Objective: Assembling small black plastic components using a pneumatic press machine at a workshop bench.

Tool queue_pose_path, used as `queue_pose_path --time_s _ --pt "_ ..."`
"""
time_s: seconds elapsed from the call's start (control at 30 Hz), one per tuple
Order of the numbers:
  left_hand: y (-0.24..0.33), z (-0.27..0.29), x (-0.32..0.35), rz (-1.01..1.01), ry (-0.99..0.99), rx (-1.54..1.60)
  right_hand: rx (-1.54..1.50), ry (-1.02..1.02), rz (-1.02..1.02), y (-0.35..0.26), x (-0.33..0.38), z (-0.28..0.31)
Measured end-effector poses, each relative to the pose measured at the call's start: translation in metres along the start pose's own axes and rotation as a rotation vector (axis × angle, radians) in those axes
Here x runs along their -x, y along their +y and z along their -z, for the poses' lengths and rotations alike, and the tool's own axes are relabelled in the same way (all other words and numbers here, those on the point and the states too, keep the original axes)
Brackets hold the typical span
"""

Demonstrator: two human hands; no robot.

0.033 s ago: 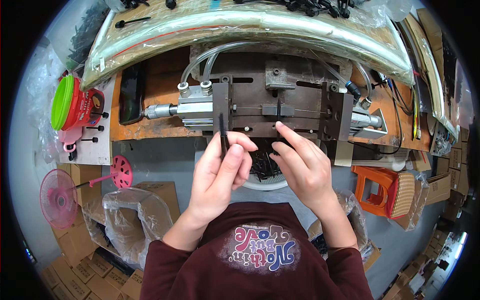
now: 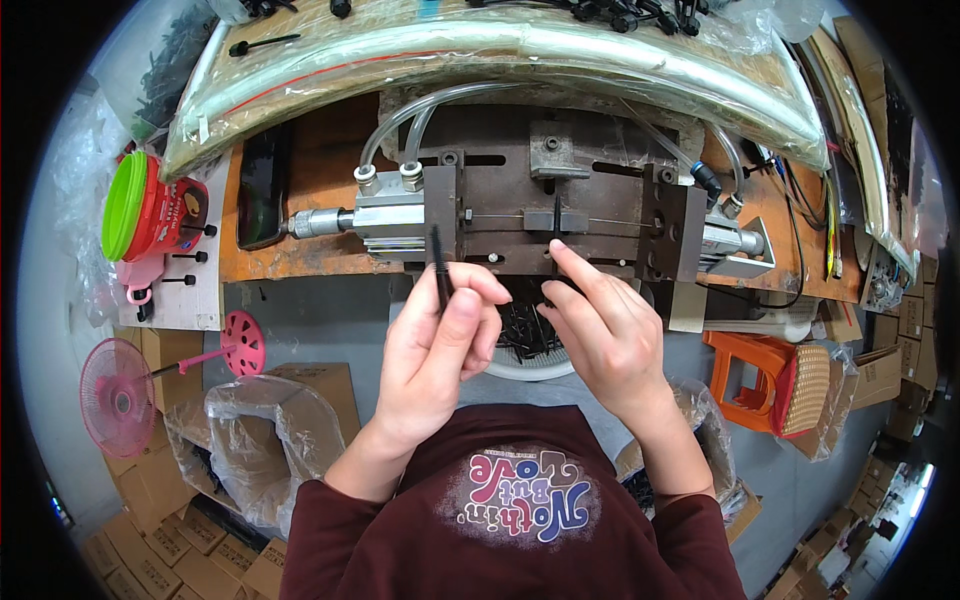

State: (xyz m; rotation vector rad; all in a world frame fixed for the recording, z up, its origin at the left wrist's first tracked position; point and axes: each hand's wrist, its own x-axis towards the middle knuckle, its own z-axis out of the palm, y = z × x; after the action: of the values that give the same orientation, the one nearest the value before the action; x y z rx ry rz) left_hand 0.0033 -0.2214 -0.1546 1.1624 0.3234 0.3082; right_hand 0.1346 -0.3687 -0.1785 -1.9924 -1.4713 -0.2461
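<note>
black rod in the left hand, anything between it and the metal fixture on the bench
Nothing visible does. The left hand holds the black rod upright just in front of the metal fixture.

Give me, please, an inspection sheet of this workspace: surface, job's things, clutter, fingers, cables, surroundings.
Surface: worn orange bench, stained.
Job's things: thin black rod in left hand; metal press fixture; white bowl of black parts.
Clutter: green-lidded red tub; dark phone.
Fingers: left pinch the rod; right hand points its index finger at the fixture, holding nothing.
Cables: clear hoses; wires at right.
Surroundings: pink fan, orange stool, cartons.
</note>
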Motion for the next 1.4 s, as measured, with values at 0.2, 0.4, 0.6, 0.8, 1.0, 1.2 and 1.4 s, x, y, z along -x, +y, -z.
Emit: queue_pose_path --time_s 0.2,0.4,0.6,0.8,1.0,1.2,1.4 --pt "0.0 -0.002 -0.005 -0.028 -0.014 0.089 0.109 -0.029 -0.063 0.0 -0.013 -0.001" --pt "0.0 0.001 -0.007 0.088 -0.109 0.328 0.181 -0.043 -0.089 -0.005 -0.015 0.001" --pt "0.006 -0.004 -0.008 0.186 -0.118 0.444 0.208 -0.078 -0.107 -0.009 -0.017 0.003" --pt "-0.002 -0.002 -0.006 0.19 -0.105 0.451 -0.138 0.075 -0.078 -0.017 -0.016 0.013" --pt "-0.001 -0.013 -0.007 0.198 -0.181 0.152 -0.245 -0.022 0.07 -0.039 -0.014 0.022" --pt "-0.007 -0.011 -0.005 0.233 -0.147 0.09 -0.32 0.176 -0.057 -0.031 -0.012 0.022" --pt "-0.003 -0.007 0.004 0.124 -0.144 0.084 -0.06 -0.005 -0.075 -0.002 -0.004 0.004"
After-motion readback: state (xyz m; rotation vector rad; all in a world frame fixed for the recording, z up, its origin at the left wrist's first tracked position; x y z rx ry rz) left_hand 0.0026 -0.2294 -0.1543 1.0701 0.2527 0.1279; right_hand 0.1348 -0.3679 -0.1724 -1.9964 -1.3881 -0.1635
